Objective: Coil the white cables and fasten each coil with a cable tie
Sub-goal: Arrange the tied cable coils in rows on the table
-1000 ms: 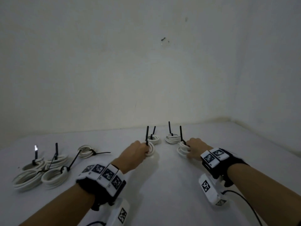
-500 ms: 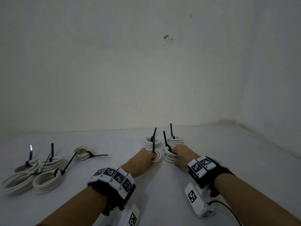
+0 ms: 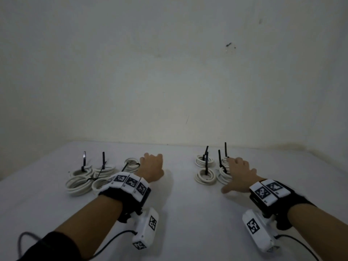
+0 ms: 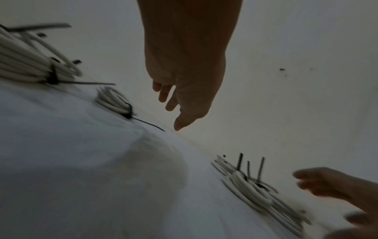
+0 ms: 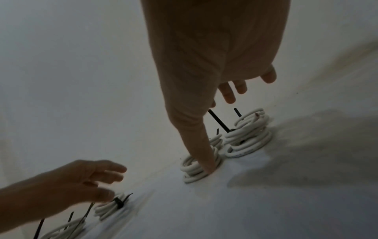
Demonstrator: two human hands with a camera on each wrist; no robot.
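Note:
Several white cable coils lie on the white table [image 3: 184, 204], each bound by a black cable tie with its tail sticking up. The right group holds a front-left coil [image 3: 205, 177], a back-left coil [image 3: 204, 160] and two coils partly under my right hand [image 3: 238, 170]. That hand is open with fingers spread over them [image 5: 247, 137], thumb pointing down beside the front coil [image 5: 194, 169]. My left hand [image 3: 151, 163] is open and holds nothing, just right of a small tied coil [image 3: 131, 164] [image 4: 112, 101].
A cluster of larger tied coils [image 3: 82, 178] lies at the left, tie tails standing up. A pale wall [image 3: 169, 81] closes the table's far edge and right side. Wrist cameras with black leads hang under both forearms.
Both hands let go of the coils they gripped. The left hand moved left to the small coil. The right hand opened and stayed over the right group, which now sits closer together.

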